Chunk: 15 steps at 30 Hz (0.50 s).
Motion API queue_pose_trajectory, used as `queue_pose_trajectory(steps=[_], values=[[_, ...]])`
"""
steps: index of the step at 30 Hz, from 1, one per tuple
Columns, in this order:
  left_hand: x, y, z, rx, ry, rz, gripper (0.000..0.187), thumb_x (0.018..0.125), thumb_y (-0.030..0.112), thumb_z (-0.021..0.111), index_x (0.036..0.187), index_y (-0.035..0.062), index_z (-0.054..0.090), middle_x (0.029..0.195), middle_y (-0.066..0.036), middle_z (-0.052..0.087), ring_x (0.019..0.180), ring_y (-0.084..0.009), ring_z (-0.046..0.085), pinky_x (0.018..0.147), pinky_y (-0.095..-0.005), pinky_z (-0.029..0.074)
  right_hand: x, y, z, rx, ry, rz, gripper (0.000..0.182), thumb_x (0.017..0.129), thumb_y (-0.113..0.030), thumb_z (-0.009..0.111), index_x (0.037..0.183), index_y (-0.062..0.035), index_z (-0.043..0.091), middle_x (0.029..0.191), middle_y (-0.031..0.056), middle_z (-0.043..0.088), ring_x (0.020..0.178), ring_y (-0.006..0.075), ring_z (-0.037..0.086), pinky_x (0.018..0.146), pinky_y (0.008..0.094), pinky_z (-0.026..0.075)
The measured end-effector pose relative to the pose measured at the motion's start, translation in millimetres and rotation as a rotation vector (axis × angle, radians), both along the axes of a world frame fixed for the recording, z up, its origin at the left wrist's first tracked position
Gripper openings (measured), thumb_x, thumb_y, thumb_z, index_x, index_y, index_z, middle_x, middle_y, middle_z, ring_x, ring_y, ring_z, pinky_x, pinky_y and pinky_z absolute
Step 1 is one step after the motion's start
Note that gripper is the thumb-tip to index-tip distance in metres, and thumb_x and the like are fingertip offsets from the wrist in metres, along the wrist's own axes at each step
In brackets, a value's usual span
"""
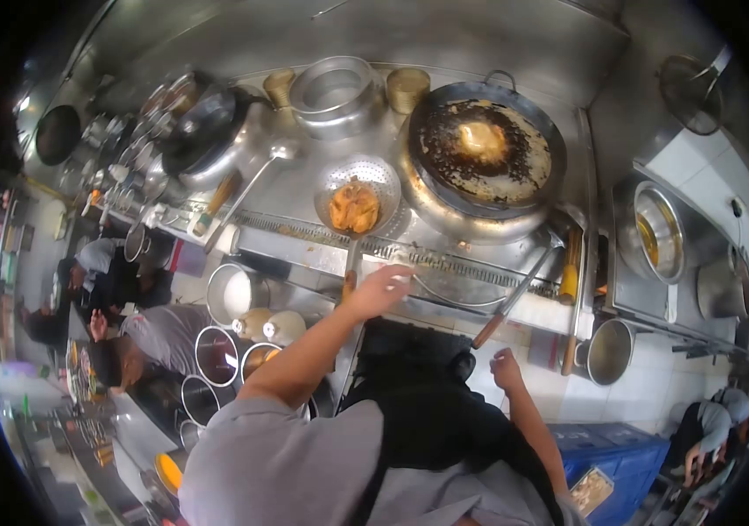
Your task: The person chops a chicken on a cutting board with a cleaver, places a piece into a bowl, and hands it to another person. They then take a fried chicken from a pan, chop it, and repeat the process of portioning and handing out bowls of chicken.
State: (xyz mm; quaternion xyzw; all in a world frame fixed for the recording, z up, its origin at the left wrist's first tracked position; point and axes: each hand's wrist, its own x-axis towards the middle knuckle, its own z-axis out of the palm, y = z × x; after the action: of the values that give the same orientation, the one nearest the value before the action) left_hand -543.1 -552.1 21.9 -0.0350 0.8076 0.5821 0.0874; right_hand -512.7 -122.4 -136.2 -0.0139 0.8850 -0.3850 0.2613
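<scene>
Two bare hands show below a long steel cooking range. The left hand (380,289) is stretched forward to the front edge of the range, its fingers curled near the wooden handle of a perforated strainer (358,188); whether it actually grips the handle I cannot tell. The strainer lies on the range top and holds a piece of golden fried food (354,207). Just to its right sits a large wok (482,149) with dark oil and another pale piece frying in it. The right hand (506,366) hangs lower, apart from the range, loosely closed and holding nothing that I can make out (it is small and blurred). A ladle (514,296) with a wooden grip leans at the range's front edge between the hands. Other people crouch at the left and at the lower right.
</scene>
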Motion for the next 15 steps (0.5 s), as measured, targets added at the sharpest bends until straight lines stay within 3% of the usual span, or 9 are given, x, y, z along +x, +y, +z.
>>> queue_pose_trajectory(steps=[2,3,5,6,8,10,13,15], values=[[31,-11,6,-0.075,-0.082,0.17,0.038,0.095,0.013,0.064,0.132,0.0047,0.059,0.124,-0.01,0.064,0.101,-0.019,0.064,0.089,-0.0318,0.052,-33,-23,9,-0.395,-0.415,-0.335,0.027,0.096,-0.026,0.061,0.114,-0.0127,0.046,0.104,0.0182,0.066,0.088,0.0349,0.069,0.077,0.0499,0.055],[45,-12,10,-0.098,-0.134,0.258,0.038,0.094,0.013,0.065,0.131,0.0043,0.059,0.122,-0.01,0.065,0.1,-0.0186,0.064,0.088,-0.0324,0.052,-46,-30,17,-0.404,-0.416,-0.317,0.027,0.096,-0.026,0.061,0.114,-0.0127,0.046,0.104,0.0182,0.066,0.088,0.0349,0.069,0.077,0.0499,0.055],[71,-8,23,-0.145,-0.118,0.346,0.037,0.093,0.013,0.066,0.129,0.0042,0.061,0.12,-0.01,0.066,0.1,-0.0193,0.064,0.088,-0.0335,0.052,-59,-39,30,-0.744,-0.561,-0.639,0.024,0.102,-0.032,0.055,0.115,-0.0159,0.044,0.102,0.0147,0.064,0.091,0.0315,0.067,0.079,0.0526,0.055],[82,-6,29,-0.18,-0.104,0.426,0.036,0.092,0.014,0.067,0.127,0.0041,0.062,0.118,-0.01,0.067,0.1,-0.02,0.065,0.088,-0.0346,0.052,-64,-41,32,-0.748,-0.581,-0.629,0.024,0.102,-0.032,0.055,0.115,-0.0159,0.044,0.102,0.0147,0.064,0.091,0.0315,0.067,0.079,0.0526,0.055],[92,-13,11,-0.317,-0.063,0.479,0.036,0.09,0.014,0.069,0.124,0.0046,0.063,0.115,-0.011,0.067,0.099,-0.0226,0.066,0.088,-0.0365,0.052,-74,-48,34,-1.033,-0.767,-0.582,0.038,0.099,-0.043,0.058,0.119,-0.0149,0.042,0.102,0.0145,0.065,0.101,0.0317,0.063,0.087,0.0546,0.048],[85,-10,21,-0.626,0.015,0.501,0.034,0.083,0.014,0.072,0.114,0.0043,0.065,0.11,-0.014,0.066,0.101,-0.0322,0.064,0.089,-0.0423,0.052,-74,-54,38,-1.031,-0.745,-0.572,0.035,0.1,-0.038,0.058,0.119,-0.0147,0.041,0.102,0.0153,0.064,0.096,0.0323,0.064,0.084,0.0551,0.05],[48,-16,19,-0.754,0.065,0.614,0.037,0.082,0.017,0.069,0.115,0.0024,0.064,0.114,-0.018,0.064,0.109,-0.0399,0.058,0.095,-0.0471,0.047,-73,-57,38,-0.928,-0.678,-0.518,0.03,0.101,-0.026,0.058,0.119,-0.0132,0.038,0.099,0.0155,0.06,0.09,0.0316,0.065,0.078,0.0536,0.055],[17,-36,5,-0.862,-0.007,0.586,0.044,0.08,0.015,0.07,0.122,0.0055,0.059,0.123,-0.015,0.06,0.116,-0.0375,0.054,0.098,-0.0464,0.045,-72,-48,36,-0.82,-0.629,-0.471,0.028,0.101,-0.018,0.057,0.12,-0.012,0.038,0.096,0.0149,0.057,0.088,0.0302,0.065,0.075,0.0516,0.058]])
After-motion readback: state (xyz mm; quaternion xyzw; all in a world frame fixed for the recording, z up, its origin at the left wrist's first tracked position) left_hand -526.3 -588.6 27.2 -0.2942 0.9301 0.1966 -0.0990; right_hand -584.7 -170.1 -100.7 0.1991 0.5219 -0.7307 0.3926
